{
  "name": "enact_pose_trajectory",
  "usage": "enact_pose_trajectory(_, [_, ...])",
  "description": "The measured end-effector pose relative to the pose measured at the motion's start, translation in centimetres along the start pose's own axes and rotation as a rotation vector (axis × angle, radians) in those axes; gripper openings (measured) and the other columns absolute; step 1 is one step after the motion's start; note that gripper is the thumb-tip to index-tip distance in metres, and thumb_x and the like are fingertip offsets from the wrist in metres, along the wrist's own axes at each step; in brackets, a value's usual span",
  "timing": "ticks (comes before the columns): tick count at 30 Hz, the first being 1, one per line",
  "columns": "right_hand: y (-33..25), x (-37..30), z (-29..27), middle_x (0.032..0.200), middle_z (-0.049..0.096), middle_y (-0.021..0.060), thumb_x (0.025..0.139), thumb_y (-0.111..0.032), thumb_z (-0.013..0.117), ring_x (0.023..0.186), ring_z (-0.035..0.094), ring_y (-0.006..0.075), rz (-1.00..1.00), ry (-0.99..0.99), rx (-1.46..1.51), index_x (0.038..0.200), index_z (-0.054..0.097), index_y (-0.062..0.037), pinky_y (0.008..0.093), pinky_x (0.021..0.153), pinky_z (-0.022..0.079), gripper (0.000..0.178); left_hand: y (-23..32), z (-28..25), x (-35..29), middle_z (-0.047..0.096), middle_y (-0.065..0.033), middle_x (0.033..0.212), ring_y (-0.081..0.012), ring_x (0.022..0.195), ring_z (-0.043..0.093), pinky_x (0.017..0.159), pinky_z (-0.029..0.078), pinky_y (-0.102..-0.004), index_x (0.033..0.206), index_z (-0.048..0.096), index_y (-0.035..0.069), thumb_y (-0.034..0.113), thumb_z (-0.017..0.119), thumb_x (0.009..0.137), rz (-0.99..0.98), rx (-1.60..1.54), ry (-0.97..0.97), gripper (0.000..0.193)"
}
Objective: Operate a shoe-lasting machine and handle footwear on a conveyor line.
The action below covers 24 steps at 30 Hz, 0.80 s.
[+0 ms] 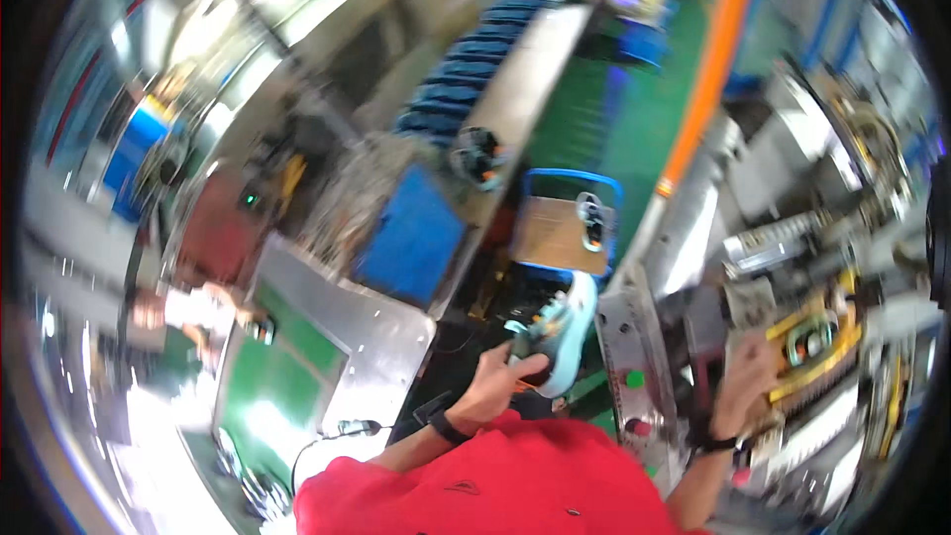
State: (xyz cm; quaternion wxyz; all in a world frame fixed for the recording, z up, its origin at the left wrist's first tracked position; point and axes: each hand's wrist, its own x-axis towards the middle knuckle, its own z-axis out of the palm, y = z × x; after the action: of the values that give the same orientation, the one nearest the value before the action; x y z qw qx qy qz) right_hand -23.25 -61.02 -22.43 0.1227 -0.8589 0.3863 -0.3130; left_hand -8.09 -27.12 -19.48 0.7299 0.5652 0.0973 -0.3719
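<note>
My left hand (492,383) is closed around the heel end of a sneaker (567,339) with a pale blue sole and a dark upper, its toe tilted up and away from me. To the right, my right hand (745,381) is lifted beside a machine, with its fingers stretched out and nothing visible in them. Just past those fingers is a yellow frame (847,342) on the machine. Inside it sits a dark and green rounded thing (810,340), too blurred to name. Motion smears much of the picture, so contact between my right hand and the frame is unclear.
Ahead stands a blue-rimmed cart (525,228) carrying another shoe (592,223). A conveyor (466,79) with dark ridges runs beyond, with one shoe (478,157) at its near end. An orange post (708,69) rises ahead right. A metal-edged green table (287,357) is left.
</note>
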Motion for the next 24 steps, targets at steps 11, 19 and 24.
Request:
enact_pose_trajectory(11, [2.3,-13.0,19.1,0.095,0.056,0.0219,0.08,-0.001,0.058,0.1,0.052,0.0411,-0.29,-0.361,0.243,0.097,0.056,-0.0008,0.0485,0.089,0.041,0.017,-4.2,-8.8,-9.4,0.066,-0.0085,0.096,-0.0156,0.082,0.063,0.076,0.054,-0.0294,0.109,0.063,-0.006,0.018,0.073,0.086,-0.029,-0.058,0.34,0.035])
enact_pose_trajectory(19, [2.5,-7.7,22.1,0.096,0.059,0.0156,0.085,-0.005,0.06,0.086,0.058,0.0287,-0.173,-0.366,0.343,0.105,0.06,0.0015,0.0364,0.08,0.047,0.022,-7.9,-25.5,-10.4,0.067,-0.0082,0.093,-0.021,0.08,0.066,0.065,0.056,-0.0374,0.102,0.065,-0.001,0.014,0.074,0.083,0.124,-0.423,0.814,0.026])
enact_pose_trajectory(24, [-21.9,2.8,17.7,0.108,0.062,0.0132,0.093,-0.007,0.061,0.105,0.06,0.0208,-0.279,-0.373,0.857,0.114,0.058,0.004,0.0341,0.091,0.049,0.024,-8.4,-39.2,-10.3,0.067,-0.0137,0.09,-0.0273,0.072,0.067,0.058,0.056,-0.041,0.102,0.063,-0.005,0.015,0.077,0.079,0.114,-0.53,1.06,0.033])
